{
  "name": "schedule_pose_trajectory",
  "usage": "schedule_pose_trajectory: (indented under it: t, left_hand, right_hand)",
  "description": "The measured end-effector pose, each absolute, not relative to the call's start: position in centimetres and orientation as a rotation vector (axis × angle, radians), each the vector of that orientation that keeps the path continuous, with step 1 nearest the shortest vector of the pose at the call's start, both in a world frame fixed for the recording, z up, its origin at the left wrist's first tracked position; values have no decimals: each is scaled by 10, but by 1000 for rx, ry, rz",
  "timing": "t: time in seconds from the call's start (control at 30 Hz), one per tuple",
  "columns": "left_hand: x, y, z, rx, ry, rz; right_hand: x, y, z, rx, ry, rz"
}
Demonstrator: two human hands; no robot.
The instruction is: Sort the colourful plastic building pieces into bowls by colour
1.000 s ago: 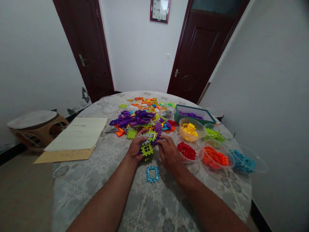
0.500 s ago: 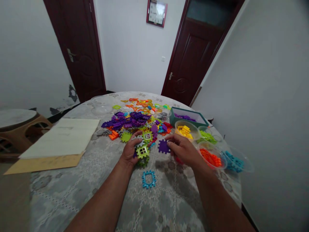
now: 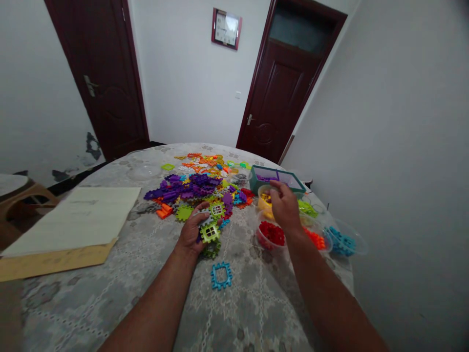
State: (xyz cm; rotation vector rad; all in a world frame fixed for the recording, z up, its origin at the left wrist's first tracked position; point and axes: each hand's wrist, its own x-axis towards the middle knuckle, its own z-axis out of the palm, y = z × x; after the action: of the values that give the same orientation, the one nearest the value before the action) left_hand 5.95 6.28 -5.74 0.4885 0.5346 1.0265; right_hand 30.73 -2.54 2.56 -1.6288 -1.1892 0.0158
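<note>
My left hand [image 3: 192, 229] is closed around several plastic building tiles, among them a lime-green window tile [image 3: 210, 232] and a grey one. Another green tile with a white window [image 3: 217, 210] stands just above its fingers. My right hand [image 3: 284, 203] is at the near side of the teal box [image 3: 298, 187], above the tub of yellow pieces [image 3: 266, 208]. A thin purple tile [image 3: 277, 174], seen nearly edge-on, rises at its fingertips; the fingers partly hide the grip. A blue square frame piece [image 3: 221, 275] lies on the table in front of my left hand.
A heap of purple tiles [image 3: 188, 187] and scattered orange pieces [image 3: 205, 164] lie beyond my left hand. Tubs of red pieces [image 3: 271, 233], orange-red pieces [image 3: 314, 239] and blue pieces [image 3: 341, 241] stand at the right. Paper sheets [image 3: 78, 217] lie at the left.
My right hand has moved forward and up with the purple tile, from beside my left hand to the teal box. The red tub has come into view. My left hand keeps its hold.
</note>
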Motion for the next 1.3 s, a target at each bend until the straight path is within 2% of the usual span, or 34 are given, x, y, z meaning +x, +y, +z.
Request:
schedule_pose_trajectory:
  t: [0.17, 0.33, 0.6, 1.0, 1.17, 1.3]
  left_hand:
    - [61, 61, -54, 521, 526, 1037]
    - [63, 62, -55, 536, 517, 1051]
    - [63, 56, -55, 524, 533, 1056]
    - [67, 53, -56, 522, 544, 1041]
    - [68, 53, -49, 497, 606, 1099]
    - [68, 52, -41, 471, 646, 1090]
  right_hand:
    - [209, -70, 0, -1490, -1690, 134]
    - [172, -78, -28, -1466, -1914, 187]
    - [169, -78, -41, -1454, -1670, 405]
    - [179, -79, -39, -1461, -1441, 553]
    - [194, -82, -16, -1463, -1485, 375]
    - [242, -79, 9, -1482, -1470, -127]
